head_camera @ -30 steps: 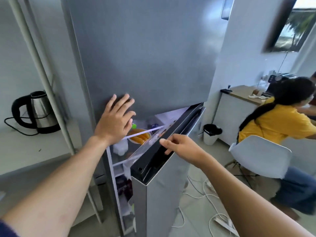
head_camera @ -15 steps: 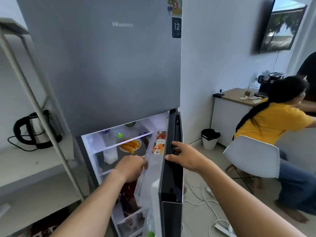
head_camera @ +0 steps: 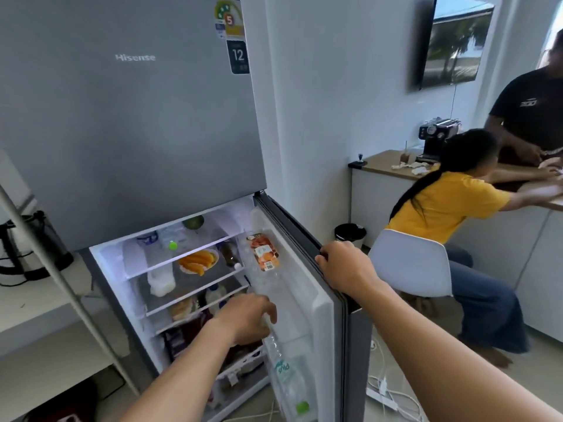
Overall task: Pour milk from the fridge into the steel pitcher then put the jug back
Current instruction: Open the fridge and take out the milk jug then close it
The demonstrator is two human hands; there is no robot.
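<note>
The grey fridge (head_camera: 131,123) has its lower door (head_camera: 323,318) swung wide open. My right hand (head_camera: 344,269) grips the door's top outer edge. My left hand (head_camera: 245,318) reaches in low, at the seam between the shelves and the door bin, fingers curled downward; whether it holds anything is unclear. A white plastic jug (head_camera: 161,280) stands on the second shelf at the left. A smaller blue-capped bottle (head_camera: 215,295) stands one shelf lower, just behind my left hand. No steel pitcher is in view.
A plate of orange fruit (head_camera: 198,260) sits mid-shelf. A clear water bottle (head_camera: 289,379) stands in the door bin. A slanted metal rack pole (head_camera: 61,284) and a kettle (head_camera: 33,245) are left. A seated person (head_camera: 441,205), white chair (head_camera: 408,263), bin (head_camera: 350,233) and floor cables (head_camera: 384,391) are right.
The lower door has swung from barely ajar to wide open under my right hand. My left hand left the upper door and dropped into the fridge.
</note>
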